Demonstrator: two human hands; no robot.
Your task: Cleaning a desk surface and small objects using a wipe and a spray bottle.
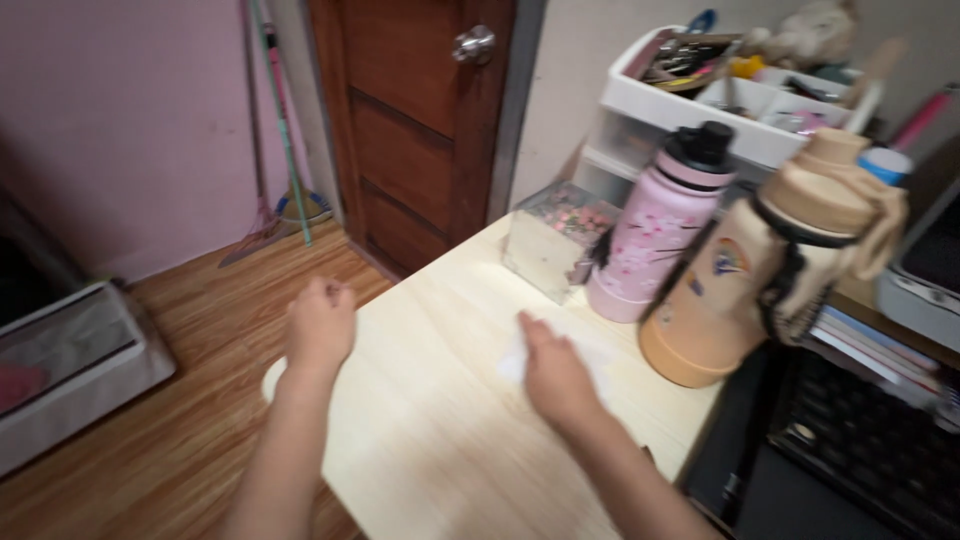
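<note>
Two bare forearms reach over a pale wooden table (450,440): left hand (320,325) is curled into a loose fist at the table's near-left edge, holding nothing visible. Right hand (553,375) lies flat, fingers (530,330) extended, pressing a white cloth (590,352), blurred. Just beyond those fingertips sits a clear box (555,240); to their right stand a pink floral bottle (660,235) & a tan bottle (765,275).

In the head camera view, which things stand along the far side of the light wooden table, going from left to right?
Clear box with small colourful items inside → pink bottle with a black cap → tan bottle in a carrier with a strap. The right hand rests on a white cloth in front of them.
</note>
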